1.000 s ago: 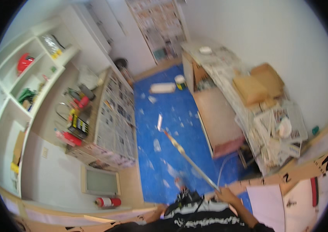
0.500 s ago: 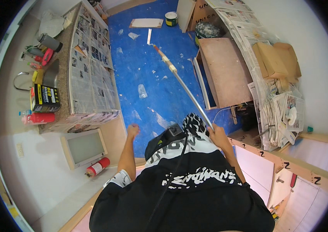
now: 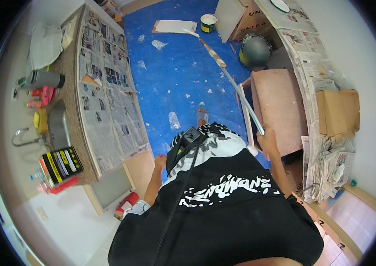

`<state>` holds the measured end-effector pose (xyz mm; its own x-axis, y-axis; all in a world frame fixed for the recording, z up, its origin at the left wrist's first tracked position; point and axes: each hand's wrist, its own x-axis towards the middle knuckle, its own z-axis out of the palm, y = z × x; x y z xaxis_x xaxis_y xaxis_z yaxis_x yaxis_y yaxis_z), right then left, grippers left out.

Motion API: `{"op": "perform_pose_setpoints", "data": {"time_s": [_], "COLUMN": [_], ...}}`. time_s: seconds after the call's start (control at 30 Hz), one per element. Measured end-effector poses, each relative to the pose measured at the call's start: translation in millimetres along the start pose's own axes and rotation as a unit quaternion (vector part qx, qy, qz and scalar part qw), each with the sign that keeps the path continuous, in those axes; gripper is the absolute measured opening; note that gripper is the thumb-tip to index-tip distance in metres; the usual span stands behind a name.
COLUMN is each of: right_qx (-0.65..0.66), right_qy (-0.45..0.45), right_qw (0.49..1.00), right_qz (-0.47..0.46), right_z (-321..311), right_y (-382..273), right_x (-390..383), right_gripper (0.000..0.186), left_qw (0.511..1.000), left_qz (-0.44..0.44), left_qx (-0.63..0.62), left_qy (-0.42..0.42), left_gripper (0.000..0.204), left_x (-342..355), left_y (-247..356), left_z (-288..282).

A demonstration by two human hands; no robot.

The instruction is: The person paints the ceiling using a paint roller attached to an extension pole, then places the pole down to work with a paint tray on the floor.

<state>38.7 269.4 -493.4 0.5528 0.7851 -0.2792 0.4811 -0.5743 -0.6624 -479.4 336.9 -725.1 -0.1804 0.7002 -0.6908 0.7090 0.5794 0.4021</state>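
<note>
My right hand [image 3: 267,138], at the right of my body, is closed round the near end of a long metal pole. The pole [image 3: 237,88] slants forward and left over the blue floor. At its far end sits a thin white paint roller [image 3: 191,33], over or against the right edge of a white board [image 3: 170,27] lying on the floor; whether they touch I cannot tell. My left hand [image 3: 160,160] hangs low at my left side, close to the cabinet, with its fingers not distinct. A paint bucket [image 3: 208,24] stands just beyond the roller.
A newspaper-covered cabinet [image 3: 103,88] with a sink [image 3: 58,124] runs along the left; a black-and-yellow box [image 3: 61,166] stands at its near end. On the right are a wooden panel [image 3: 279,111], a cardboard box [image 3: 338,113] and stacked newspapers [image 3: 325,162]. Plastic scraps [image 3: 174,120] lie about.
The roller has swung from the open floor to the white board's right edge. My right hand still grips the pole. My left hand has drawn in lower, and I have moved forward.
</note>
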Motion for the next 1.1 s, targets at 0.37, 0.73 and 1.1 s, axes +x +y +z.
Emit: {"op": "perform_pose_setpoints", "data": {"time_s": [0.37, 0.73, 1.1], "right_qx": [-0.052, -0.269, -0.336], "right_qy": [0.071, 0.117, 0.081], "right_qw": [0.996, 0.955, 0.935], "right_qz": [0.004, 0.05, 0.083], "right_z": [-6.5, 39.9, 45.2], "right_y": [-129.1, -247.0, -267.8], "right_x": [125.1, 252.5, 337.2], "right_gripper": [0.039, 0.03, 0.03], "left_qw": [0.998, 0.98, 0.985], "left_qz": [0.056, 0.146, 0.059], "left_qx": [-0.001, -0.066, 0.022], "left_qy": [-0.031, -0.121, -0.16], "left_gripper": [0.037, 0.022, 0.016], "left_x": [248.9, 433.7, 431.7], "left_y": [134.2, 475.2, 479.7], "left_z": [-43.9, -193.5, -181.0]}}
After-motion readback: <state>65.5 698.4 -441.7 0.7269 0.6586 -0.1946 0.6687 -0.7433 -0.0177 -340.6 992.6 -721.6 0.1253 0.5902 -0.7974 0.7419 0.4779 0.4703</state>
